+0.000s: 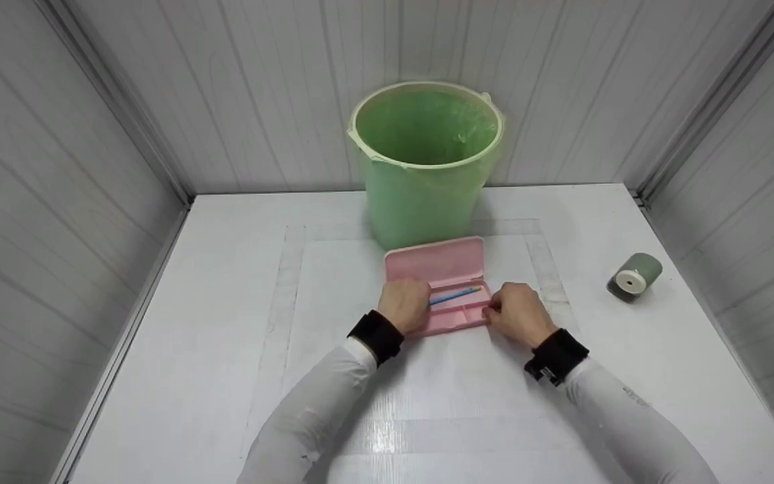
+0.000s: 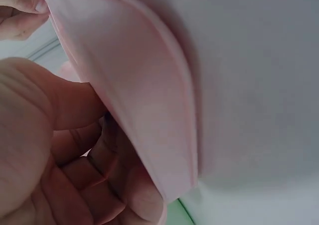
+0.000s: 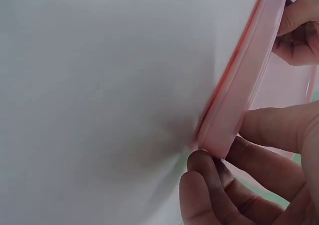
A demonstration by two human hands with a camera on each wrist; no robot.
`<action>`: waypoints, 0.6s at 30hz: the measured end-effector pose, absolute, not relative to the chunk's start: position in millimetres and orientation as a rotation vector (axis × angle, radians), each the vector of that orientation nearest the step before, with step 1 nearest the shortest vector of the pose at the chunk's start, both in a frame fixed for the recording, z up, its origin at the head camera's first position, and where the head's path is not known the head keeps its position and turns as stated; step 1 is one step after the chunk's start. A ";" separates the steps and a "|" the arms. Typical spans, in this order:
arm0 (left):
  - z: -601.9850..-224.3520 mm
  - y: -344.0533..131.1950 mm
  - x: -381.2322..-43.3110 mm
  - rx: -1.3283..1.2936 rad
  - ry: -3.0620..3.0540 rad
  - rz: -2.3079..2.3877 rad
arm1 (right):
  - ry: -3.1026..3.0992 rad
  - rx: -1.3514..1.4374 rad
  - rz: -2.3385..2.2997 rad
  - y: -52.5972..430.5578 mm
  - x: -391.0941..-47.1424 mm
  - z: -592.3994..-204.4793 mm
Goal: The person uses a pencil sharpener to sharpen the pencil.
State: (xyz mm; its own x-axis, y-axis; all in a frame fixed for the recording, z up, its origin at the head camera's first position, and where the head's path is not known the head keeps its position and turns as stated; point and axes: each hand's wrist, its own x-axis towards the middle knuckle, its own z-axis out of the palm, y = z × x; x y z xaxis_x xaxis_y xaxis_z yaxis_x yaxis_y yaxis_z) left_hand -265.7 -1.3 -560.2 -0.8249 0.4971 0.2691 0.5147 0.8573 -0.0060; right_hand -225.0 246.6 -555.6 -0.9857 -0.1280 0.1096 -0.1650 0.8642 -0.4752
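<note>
A pink pencil case (image 1: 447, 325) lies on the white table with its lid (image 1: 435, 262) raised at the back. Inside, a blue pencil (image 1: 455, 295) rests slantwise, its lower end beside the left hand. My left hand (image 1: 406, 306) is at the case's left end. Its thumb (image 2: 79, 103) bears on the rim, and the other fingers curl inside, where their tips are partly hidden. At the opposite end, my right hand (image 1: 520, 314) grips the corner, thumb and fingers around the wall (image 3: 234, 105).
Behind the case stands a green bin (image 1: 420, 202) with a liner over its rim. A green-and-white pencil sharpener (image 1: 634, 277) lies at the right of the table (image 1: 226, 302). Ribbed panels enclose the back and sides.
</note>
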 end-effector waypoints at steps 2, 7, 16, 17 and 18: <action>-561.6 -8.9 -266.6 -0.767 -2.768 -0.111 | -2.970 0.232 0.776 238.3 -225.0 -555.2; -563.0 -28.0 -266.3 -0.759 -2.787 -0.126 | -2.982 0.264 0.779 219.8 -223.0 -555.9; -550.3 -52.7 -265.1 -0.806 -2.854 -0.185 | -2.957 0.381 0.740 204.0 -219.8 -558.6; -547.4 -54.8 -265.0 -0.807 -2.879 -0.185 | -2.958 0.388 0.738 204.3 -219.9 -558.9; -544.2 -56.8 -264.8 -0.803 -2.911 -0.194 | -2.964 0.392 0.738 205.1 -219.8 -558.9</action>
State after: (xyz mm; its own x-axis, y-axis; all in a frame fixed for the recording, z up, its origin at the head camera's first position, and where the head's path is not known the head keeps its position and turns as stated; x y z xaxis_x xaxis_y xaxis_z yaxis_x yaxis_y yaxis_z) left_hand -264.8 -56.8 -544.2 -0.8528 0.5017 0.1450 0.5165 0.8513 0.0921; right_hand -219.8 205.1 -558.9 -0.9657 -0.2300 0.1208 -0.2598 0.8527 -0.4531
